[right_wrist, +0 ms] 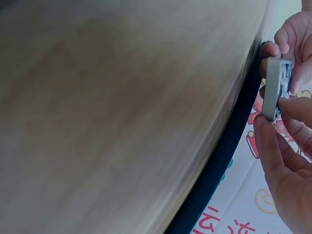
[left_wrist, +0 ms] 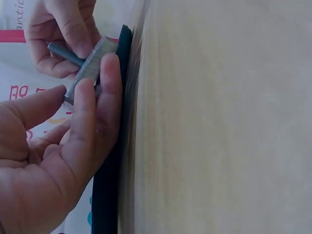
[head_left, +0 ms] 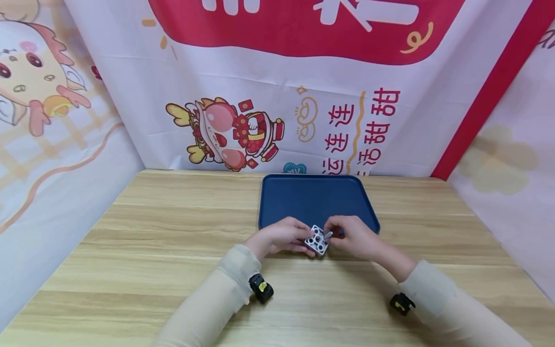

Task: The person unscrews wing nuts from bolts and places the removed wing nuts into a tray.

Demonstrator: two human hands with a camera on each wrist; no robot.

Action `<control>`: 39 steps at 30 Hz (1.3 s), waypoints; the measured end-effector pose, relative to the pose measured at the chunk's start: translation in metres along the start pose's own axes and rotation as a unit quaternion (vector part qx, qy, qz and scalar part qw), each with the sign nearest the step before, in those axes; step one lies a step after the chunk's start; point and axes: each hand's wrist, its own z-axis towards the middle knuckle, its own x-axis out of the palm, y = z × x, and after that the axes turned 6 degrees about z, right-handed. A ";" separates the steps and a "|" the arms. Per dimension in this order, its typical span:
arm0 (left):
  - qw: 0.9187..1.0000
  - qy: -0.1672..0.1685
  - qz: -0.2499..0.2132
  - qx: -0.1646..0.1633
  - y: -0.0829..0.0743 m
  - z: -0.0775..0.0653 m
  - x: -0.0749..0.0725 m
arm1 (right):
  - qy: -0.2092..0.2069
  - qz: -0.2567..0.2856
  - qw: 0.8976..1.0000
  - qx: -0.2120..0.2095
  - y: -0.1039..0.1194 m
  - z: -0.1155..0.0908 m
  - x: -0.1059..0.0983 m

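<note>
A small square grey metal block (head_left: 316,243) with several round holes in its face is held just over the tray's near edge. My left hand (head_left: 284,235) grips it by its edge, thumb on one side and fingers on the other. From the holed face a threaded bolt (left_wrist: 66,53) sticks out at a slant. My right hand (head_left: 354,236) has its thumb and fingers around this bolt, close against the block. In the right wrist view the block (right_wrist: 272,87) is seen edge-on, and the right fingers hide the bolt.
A dark blue tray (head_left: 312,195) lies on the wooden table (head_left: 186,226) beyond the hands. Printed cloth (head_left: 260,72) hangs behind the table and along both sides. A small black camera (head_left: 261,288) is strapped to the left wrist, another camera (head_left: 402,303) to the right.
</note>
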 end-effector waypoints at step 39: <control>0.967 -0.024 0.252 -0.011 -0.014 -0.007 0.006 | 0.075 -0.044 0.995 0.039 0.000 0.009 0.002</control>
